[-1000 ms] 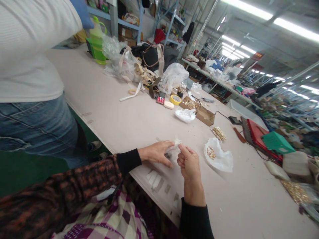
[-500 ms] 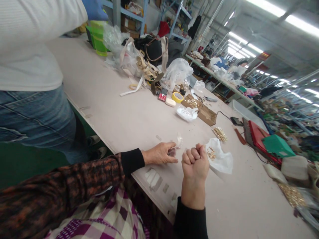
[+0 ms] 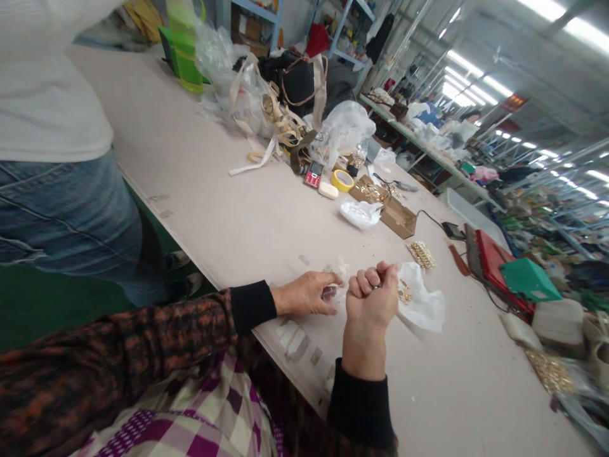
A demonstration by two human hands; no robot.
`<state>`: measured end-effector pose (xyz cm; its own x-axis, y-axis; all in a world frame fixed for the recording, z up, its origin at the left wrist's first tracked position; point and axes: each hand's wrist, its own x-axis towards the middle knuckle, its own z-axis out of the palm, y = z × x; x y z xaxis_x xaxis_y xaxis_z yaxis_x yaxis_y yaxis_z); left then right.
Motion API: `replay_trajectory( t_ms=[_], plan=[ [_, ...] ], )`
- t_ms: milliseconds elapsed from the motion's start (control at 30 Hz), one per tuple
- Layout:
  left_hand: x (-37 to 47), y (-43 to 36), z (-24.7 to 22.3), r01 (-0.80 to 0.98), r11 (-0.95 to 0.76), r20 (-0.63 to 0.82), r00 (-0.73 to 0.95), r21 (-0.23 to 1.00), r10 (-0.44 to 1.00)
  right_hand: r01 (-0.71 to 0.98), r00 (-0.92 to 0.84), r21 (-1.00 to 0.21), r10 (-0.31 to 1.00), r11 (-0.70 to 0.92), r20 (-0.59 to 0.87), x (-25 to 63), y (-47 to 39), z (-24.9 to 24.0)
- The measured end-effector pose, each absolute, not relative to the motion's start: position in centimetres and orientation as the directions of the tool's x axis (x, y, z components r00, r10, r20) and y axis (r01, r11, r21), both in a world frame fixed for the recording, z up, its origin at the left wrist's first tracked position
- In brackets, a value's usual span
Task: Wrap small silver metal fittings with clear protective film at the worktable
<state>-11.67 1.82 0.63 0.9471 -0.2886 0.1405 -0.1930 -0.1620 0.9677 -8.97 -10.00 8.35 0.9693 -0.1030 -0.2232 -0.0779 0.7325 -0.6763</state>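
My left hand (image 3: 309,293) rests low over the table, its thumb and fingers curved around a small clear plastic bag (image 3: 340,271). My right hand (image 3: 372,295) is closed in a fist just to the right, palm side up; something small and dark shows between its fingers, too small to name. Right beside that fist lies a white sheet (image 3: 425,301) with small gold-coloured pieces (image 3: 404,292) on it. Behind it sits a block of gold pieces in rows (image 3: 421,254).
Across the table (image 3: 190,190) lie a yellow tape roll (image 3: 342,181), a red phone (image 3: 313,174), open cardboard boxes (image 3: 398,218) and plastic bags (image 3: 345,130). A person in a white top (image 3: 52,108) stands at the left edge. At right is a green box (image 3: 531,278).
The view has shifted slightly. My right fist has turned a little and come nearer my left hand. The person at left has drawn the blue-gloved hand out of view.
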Motion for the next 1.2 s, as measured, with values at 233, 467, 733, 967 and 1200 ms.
replay_trajectory(
  t_ms=[233,467,733,967,1200],
  plan=[
    [-11.4,1.9,0.1,-0.189,-0.172,0.135,0.949,0.967,-0.285,-0.037,0.975,-0.718,-0.131,0.696,-0.177,-8.6,-9.7,8.2],
    [-11.5,1.9,0.6,-0.148,-0.153,0.101,0.955,0.977,-0.279,-0.037,0.972,-0.721,-0.142,0.692,-0.187,-8.8,-9.4,8.4],
    [-11.5,2.0,0.5,-0.171,-0.185,0.117,0.955,0.968,-0.274,-0.022,0.975,-0.740,-0.150,0.672,-0.166,-9.0,-9.4,8.4],
    [-11.6,1.9,1.0,-0.155,-0.199,0.097,0.957,0.968,-0.275,-0.029,0.970,-0.752,-0.162,0.659,-0.179,-9.0,-9.4,8.3],
    [-11.6,2.0,1.1,-0.147,-0.191,0.092,0.957,0.970,-0.274,-0.024,0.964,-0.738,-0.180,0.674,-0.197,-9.1,-9.2,8.6]
  ],
)
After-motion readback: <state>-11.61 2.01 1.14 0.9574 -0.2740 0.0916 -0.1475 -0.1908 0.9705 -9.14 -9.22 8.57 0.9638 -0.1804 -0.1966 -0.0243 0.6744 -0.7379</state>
